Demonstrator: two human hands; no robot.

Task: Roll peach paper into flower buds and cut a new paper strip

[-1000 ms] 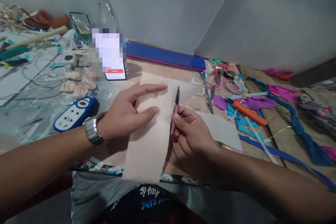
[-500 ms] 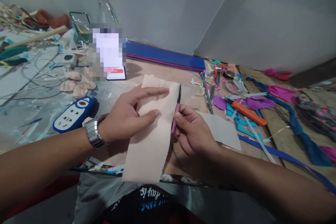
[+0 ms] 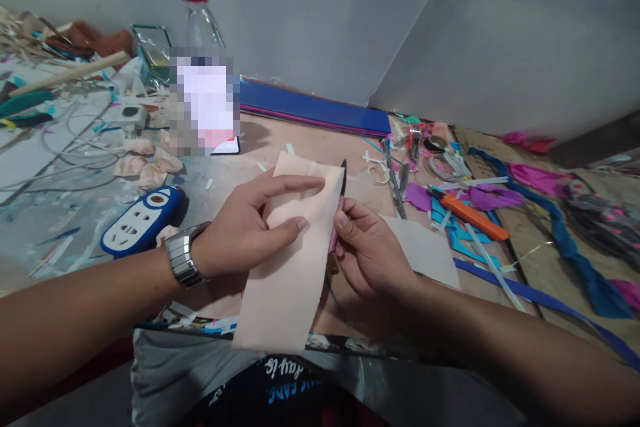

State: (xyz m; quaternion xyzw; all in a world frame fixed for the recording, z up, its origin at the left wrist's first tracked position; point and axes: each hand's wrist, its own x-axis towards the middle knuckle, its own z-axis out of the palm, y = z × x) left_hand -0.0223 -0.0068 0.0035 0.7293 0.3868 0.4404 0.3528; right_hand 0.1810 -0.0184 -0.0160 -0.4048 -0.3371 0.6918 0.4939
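Far left edge of the tabletop: loose cords, pale scraps, a white plug adapter. Nearer the front edge, a blue-and-white power strip lying flat, just left of the watch-banded wrist. Behind it, toward the back edge, a clear bottle with red cap, upright, with a blurred patch in front of it. Left hand pressed flat on the peach sheet, fingers spread, index stretched across the upper part, thumb lower; pinning rather than gripping. Peach sheet running from mid-table down over the front edge, its lower end hanging past the edge above the lap. Small scissors at the sheet's right margin, pink handle, dark blades pointing away toward the back edge, tip showing just past the sheet's top right corner. Right hand closed around the scissors handle, touching the sheet's right side, just beside the left hand's fingertips. A second pale sheet lying flat right of the right hand. Further right: an orange utility knife on purple and blue offcuts, a blue strip along the front right, a dark blue braid toward the right edge. Blue folder against the back wall.
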